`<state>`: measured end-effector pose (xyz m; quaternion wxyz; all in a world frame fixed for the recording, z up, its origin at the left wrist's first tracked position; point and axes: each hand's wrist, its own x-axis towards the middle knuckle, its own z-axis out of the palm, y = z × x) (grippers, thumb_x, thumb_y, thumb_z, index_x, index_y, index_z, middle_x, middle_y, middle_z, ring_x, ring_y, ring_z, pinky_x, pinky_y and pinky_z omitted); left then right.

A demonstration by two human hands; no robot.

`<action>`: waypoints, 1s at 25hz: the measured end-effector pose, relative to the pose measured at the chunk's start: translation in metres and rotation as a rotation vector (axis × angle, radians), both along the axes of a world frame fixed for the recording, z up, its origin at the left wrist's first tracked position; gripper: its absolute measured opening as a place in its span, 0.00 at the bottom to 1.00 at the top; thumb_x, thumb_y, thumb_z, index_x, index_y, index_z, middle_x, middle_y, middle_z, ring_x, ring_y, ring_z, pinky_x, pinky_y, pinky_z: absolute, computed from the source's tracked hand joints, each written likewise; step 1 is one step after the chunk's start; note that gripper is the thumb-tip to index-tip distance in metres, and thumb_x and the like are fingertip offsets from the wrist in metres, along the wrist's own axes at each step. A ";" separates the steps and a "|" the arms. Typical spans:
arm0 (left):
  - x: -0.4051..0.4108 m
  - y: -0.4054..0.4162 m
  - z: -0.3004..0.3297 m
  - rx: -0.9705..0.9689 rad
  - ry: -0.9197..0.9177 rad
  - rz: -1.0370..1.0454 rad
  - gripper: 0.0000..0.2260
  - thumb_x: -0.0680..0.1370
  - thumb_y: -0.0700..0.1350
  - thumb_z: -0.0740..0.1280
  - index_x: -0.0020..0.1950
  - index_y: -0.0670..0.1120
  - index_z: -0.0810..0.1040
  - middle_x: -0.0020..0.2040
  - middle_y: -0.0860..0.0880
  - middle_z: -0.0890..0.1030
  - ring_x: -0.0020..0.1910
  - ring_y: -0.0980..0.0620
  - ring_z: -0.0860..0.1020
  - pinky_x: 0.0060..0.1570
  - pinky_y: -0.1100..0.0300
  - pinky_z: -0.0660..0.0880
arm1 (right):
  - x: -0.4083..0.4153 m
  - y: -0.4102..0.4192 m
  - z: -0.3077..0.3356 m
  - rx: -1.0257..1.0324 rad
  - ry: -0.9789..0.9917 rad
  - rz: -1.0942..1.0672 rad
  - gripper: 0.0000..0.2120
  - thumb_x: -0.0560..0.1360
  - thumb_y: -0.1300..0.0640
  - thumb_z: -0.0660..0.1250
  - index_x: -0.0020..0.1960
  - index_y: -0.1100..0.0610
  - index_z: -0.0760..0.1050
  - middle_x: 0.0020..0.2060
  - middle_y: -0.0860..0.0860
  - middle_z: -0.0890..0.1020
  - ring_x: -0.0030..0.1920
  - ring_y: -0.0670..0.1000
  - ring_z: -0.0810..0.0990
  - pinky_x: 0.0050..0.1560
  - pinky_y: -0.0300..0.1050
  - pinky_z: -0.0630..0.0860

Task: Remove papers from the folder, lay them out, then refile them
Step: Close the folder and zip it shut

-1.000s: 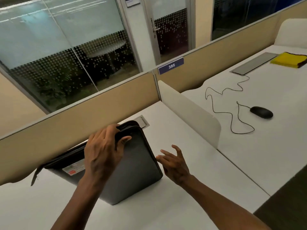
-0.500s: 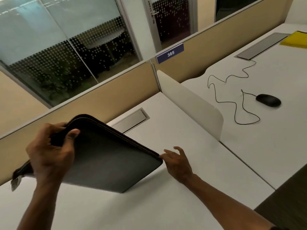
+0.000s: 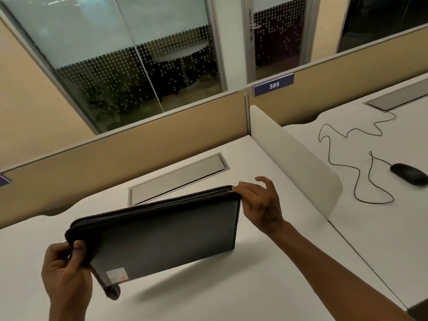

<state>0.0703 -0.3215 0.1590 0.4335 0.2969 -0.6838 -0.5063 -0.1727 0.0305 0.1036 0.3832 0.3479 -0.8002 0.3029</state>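
Note:
A black zip-up folder (image 3: 166, 237) is held above the white desk (image 3: 231, 286), tilted with its zipped edge up. It bears a small white label with a red mark near its lower left corner. My left hand (image 3: 66, 272) grips the folder's left corner, thumb on the front face. My right hand (image 3: 259, 202) pinches the top right corner at the zip's end. The folder is closed and no papers show.
A grey cable flap (image 3: 178, 179) lies in the desk behind the folder. A white divider (image 3: 294, 158) separates the neighbouring desk, where a black mouse (image 3: 408, 173) and its cable (image 3: 347, 163) lie. A beige partition (image 3: 115, 163) runs along the back.
The folder has been lifted off the desk and turned, its label now facing me. My left hand moved down to the left corner; my right hand took hold of the top right corner.

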 end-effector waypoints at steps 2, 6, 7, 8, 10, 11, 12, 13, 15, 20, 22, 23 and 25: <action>0.013 -0.004 -0.013 0.067 -0.011 -0.021 0.10 0.80 0.41 0.67 0.48 0.57 0.76 0.48 0.54 0.80 0.43 0.61 0.80 0.44 0.62 0.78 | 0.004 -0.008 0.005 0.002 0.021 0.048 0.17 0.83 0.59 0.56 0.53 0.58 0.84 0.47 0.51 0.87 0.44 0.52 0.85 0.56 0.51 0.77; 0.030 -0.002 -0.013 -0.008 -0.131 -0.093 0.22 0.81 0.32 0.62 0.67 0.56 0.74 0.56 0.55 0.80 0.53 0.60 0.80 0.53 0.70 0.76 | 0.011 -0.025 0.014 0.027 0.052 0.114 0.20 0.84 0.58 0.53 0.53 0.59 0.84 0.47 0.52 0.86 0.42 0.55 0.84 0.48 0.47 0.78; 0.032 -0.002 -0.012 -0.040 -0.175 -0.104 0.24 0.81 0.31 0.62 0.71 0.55 0.72 0.57 0.58 0.79 0.55 0.62 0.79 0.55 0.71 0.75 | 0.012 -0.028 0.014 0.044 0.071 0.111 0.19 0.84 0.58 0.54 0.52 0.59 0.84 0.47 0.52 0.86 0.41 0.54 0.84 0.49 0.46 0.77; 0.035 -0.004 -0.012 -0.091 -0.228 -0.106 0.25 0.81 0.31 0.62 0.72 0.55 0.72 0.58 0.59 0.78 0.58 0.62 0.77 0.57 0.70 0.75 | 0.013 -0.031 0.015 0.064 0.084 0.108 0.16 0.83 0.60 0.57 0.52 0.58 0.84 0.47 0.52 0.86 0.41 0.54 0.84 0.51 0.47 0.76; 0.037 -0.004 -0.015 -0.268 -0.307 -0.130 0.24 0.80 0.32 0.64 0.70 0.55 0.75 0.61 0.55 0.77 0.61 0.59 0.74 0.57 0.69 0.73 | 0.013 -0.033 0.015 0.096 0.103 0.103 0.08 0.78 0.64 0.67 0.53 0.58 0.84 0.47 0.52 0.86 0.41 0.52 0.84 0.55 0.49 0.75; 0.037 -0.003 -0.016 -0.356 -0.338 -0.143 0.21 0.78 0.36 0.66 0.68 0.55 0.76 0.61 0.52 0.76 0.60 0.58 0.74 0.57 0.70 0.71 | 0.013 -0.034 0.015 0.102 0.112 0.104 0.09 0.75 0.66 0.70 0.53 0.58 0.84 0.47 0.52 0.86 0.42 0.52 0.84 0.56 0.50 0.75; 0.035 -0.001 -0.014 -0.422 -0.367 -0.142 0.19 0.76 0.41 0.66 0.66 0.54 0.77 0.59 0.51 0.75 0.59 0.58 0.73 0.57 0.70 0.70 | 0.012 -0.033 0.015 0.109 0.129 0.103 0.09 0.74 0.66 0.71 0.53 0.58 0.84 0.47 0.52 0.86 0.42 0.52 0.84 0.57 0.50 0.75; 0.031 0.001 -0.012 -0.478 -0.398 -0.130 0.18 0.75 0.46 0.66 0.65 0.53 0.78 0.58 0.52 0.75 0.58 0.56 0.74 0.57 0.68 0.69 | 0.011 -0.033 0.016 0.117 0.145 0.110 0.08 0.76 0.65 0.70 0.53 0.58 0.84 0.47 0.52 0.86 0.42 0.52 0.84 0.57 0.50 0.74; 0.020 0.006 -0.004 -0.659 -0.479 -0.092 0.19 0.73 0.54 0.66 0.62 0.51 0.81 0.55 0.52 0.78 0.55 0.51 0.75 0.59 0.59 0.70 | 0.012 -0.033 0.018 0.126 0.165 0.128 0.11 0.81 0.61 0.63 0.53 0.59 0.85 0.47 0.53 0.86 0.42 0.52 0.85 0.58 0.49 0.73; -0.030 0.058 0.006 -1.066 -0.593 -0.391 0.28 0.75 0.66 0.65 0.70 0.52 0.76 0.61 0.52 0.78 0.60 0.51 0.76 0.68 0.42 0.67 | 0.008 -0.031 0.022 0.188 0.206 0.147 0.15 0.76 0.69 0.67 0.58 0.59 0.84 0.46 0.55 0.86 0.41 0.55 0.83 0.53 0.51 0.76; -0.057 0.089 0.005 -1.200 -0.573 -0.513 0.30 0.77 0.65 0.63 0.74 0.51 0.71 0.67 0.48 0.76 0.64 0.48 0.74 0.64 0.47 0.73 | 0.004 -0.028 0.025 0.235 0.225 0.163 0.18 0.71 0.72 0.70 0.58 0.58 0.84 0.46 0.55 0.85 0.43 0.56 0.84 0.52 0.52 0.76; -0.071 0.103 0.006 -1.264 -0.567 -0.547 0.30 0.77 0.64 0.62 0.75 0.51 0.69 0.70 0.47 0.74 0.66 0.47 0.74 0.63 0.48 0.74 | 0.003 -0.027 0.026 0.261 0.238 0.175 0.17 0.72 0.71 0.71 0.58 0.58 0.84 0.46 0.56 0.85 0.47 0.56 0.84 0.53 0.53 0.76; -0.094 0.126 0.009 -1.364 -0.536 -0.597 0.29 0.78 0.59 0.66 0.76 0.50 0.67 0.73 0.46 0.72 0.67 0.46 0.74 0.61 0.49 0.75 | 0.003 -0.024 0.030 0.300 0.253 0.203 0.11 0.75 0.66 0.70 0.55 0.58 0.84 0.49 0.56 0.85 0.54 0.56 0.84 0.56 0.54 0.76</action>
